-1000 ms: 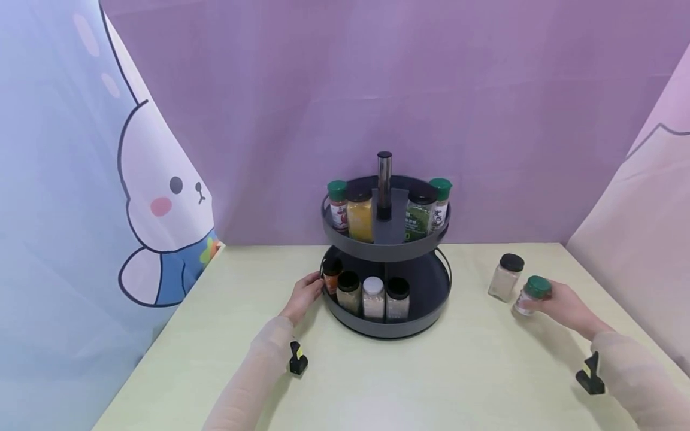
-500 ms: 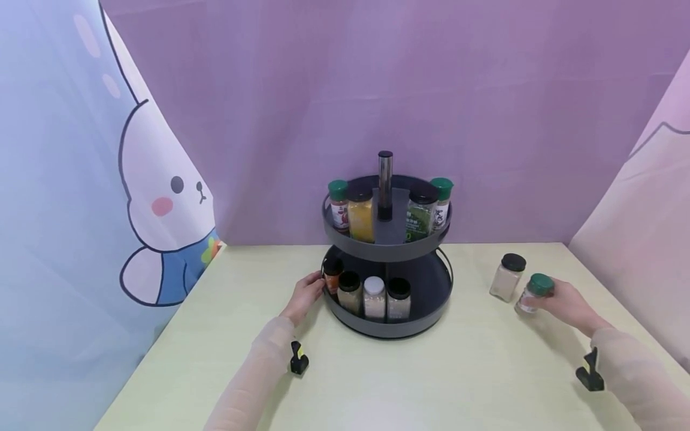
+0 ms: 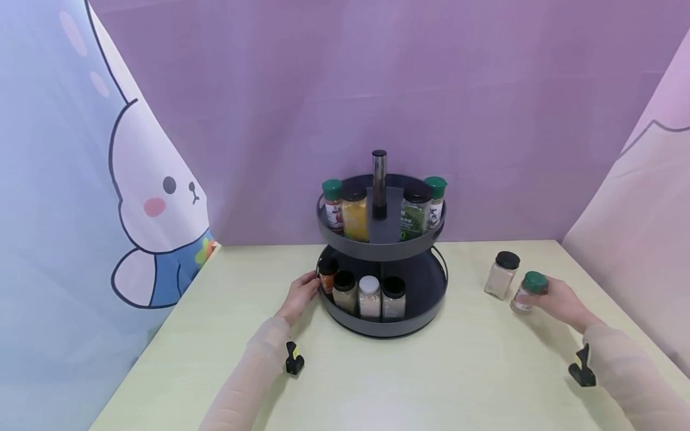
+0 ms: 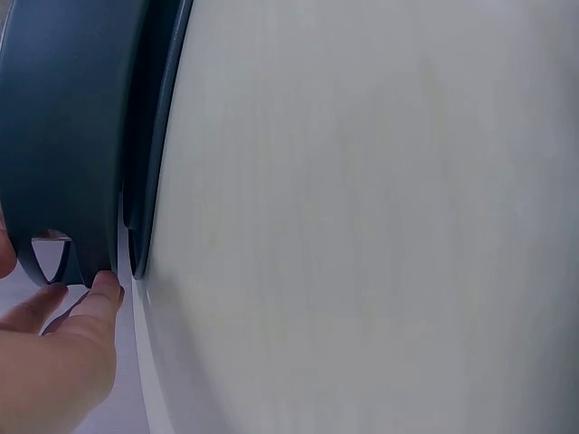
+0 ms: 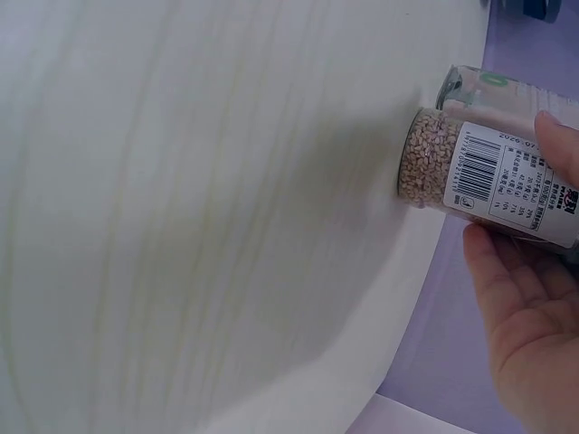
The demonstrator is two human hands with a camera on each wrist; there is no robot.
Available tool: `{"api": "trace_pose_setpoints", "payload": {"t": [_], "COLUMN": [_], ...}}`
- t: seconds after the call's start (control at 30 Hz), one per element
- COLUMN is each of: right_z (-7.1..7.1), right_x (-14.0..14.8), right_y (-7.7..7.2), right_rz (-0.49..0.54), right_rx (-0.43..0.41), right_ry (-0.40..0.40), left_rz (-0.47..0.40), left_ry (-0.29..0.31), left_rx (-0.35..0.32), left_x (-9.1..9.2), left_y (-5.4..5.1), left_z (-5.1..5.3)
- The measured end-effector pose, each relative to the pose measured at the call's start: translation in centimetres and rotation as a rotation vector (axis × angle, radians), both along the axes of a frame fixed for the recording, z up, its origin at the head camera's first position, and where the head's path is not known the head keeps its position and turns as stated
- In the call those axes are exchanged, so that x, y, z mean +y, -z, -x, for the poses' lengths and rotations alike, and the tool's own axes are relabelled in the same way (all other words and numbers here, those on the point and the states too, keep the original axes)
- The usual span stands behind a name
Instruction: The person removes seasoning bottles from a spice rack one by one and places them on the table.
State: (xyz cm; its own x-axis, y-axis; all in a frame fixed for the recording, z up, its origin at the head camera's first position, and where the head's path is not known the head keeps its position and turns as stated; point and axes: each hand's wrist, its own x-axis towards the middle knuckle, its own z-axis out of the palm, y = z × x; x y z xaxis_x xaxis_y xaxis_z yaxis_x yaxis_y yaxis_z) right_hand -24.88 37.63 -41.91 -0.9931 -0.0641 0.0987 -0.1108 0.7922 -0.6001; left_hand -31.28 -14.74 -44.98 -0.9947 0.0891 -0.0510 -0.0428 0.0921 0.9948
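Note:
In the head view, a dark two-tier round spice rack point(image 3: 409, 328) stands mid-table. My left hand point(image 3: 299, 296) is at the left side of its lower tray. The left wrist view shows the left fingers point(image 4: 106, 291) touching the tray's outer wall point(image 4: 68, 117), by an oval opening. My right hand point(image 3: 563, 304) holds a green-lidded seasoning jar point(image 3: 523, 298), slightly tilted; up close it contains pale, sesame-like seeds point(image 5: 425, 158). Beside it is a black-lidded jar point(image 3: 500, 280) of pale contents. Whether the held jar's base touches the table cannot be told.
The lower tray holds an orange-filled jar point(image 3: 327, 281), a white-lidded jar point(image 3: 369, 302) and two more black-lidded jars. Up top are two green-lidded jars, a yellow-filled jar point(image 3: 356, 221) and a green-filled jar point(image 3: 414, 220). Behind the table point(image 3: 431, 383) hangs a purple backdrop point(image 3: 269, 120).
The green-lidded jar in my right hand has risen very slightly. My left hand stays at the rack. The whole head view has shifted a little.

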Motion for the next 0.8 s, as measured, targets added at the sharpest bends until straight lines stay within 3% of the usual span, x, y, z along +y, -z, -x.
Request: {"api": "trace_pose_setpoints", "payload": {"t": [0.3,0.43,0.53,0.67,0.8], "right_z": [0.2,0.0,0.0,0.1,0.2], "right_x": [0.2,0.1,0.1,0.2,0.3], "right_y": [0.1,0.1,0.2,0.3,0.3], "right_rz": [0.004,0.011,0.019,0.017,0.017], "right_rx": [-0.034,-0.047,-0.059,-0.060,-0.067], "right_ry": [0.003,0.008,0.008,0.006,0.004], "left_rz": [-0.005,-0.026,-0.033,-0.022,-0.008], "left_ry": [0.005,0.030,0.039,0.021,0.011], "left_rx": [0.004,-0.002,-0.012,0.000,0.006], "left_x": [-0.1,0.1,0.1,-0.1,-0.1], "left_y": [0.0,-1.3,-1.6,-0.4,0.1], "left_z": [0.0,-0.8,-0.9,-0.2,0.0]}}
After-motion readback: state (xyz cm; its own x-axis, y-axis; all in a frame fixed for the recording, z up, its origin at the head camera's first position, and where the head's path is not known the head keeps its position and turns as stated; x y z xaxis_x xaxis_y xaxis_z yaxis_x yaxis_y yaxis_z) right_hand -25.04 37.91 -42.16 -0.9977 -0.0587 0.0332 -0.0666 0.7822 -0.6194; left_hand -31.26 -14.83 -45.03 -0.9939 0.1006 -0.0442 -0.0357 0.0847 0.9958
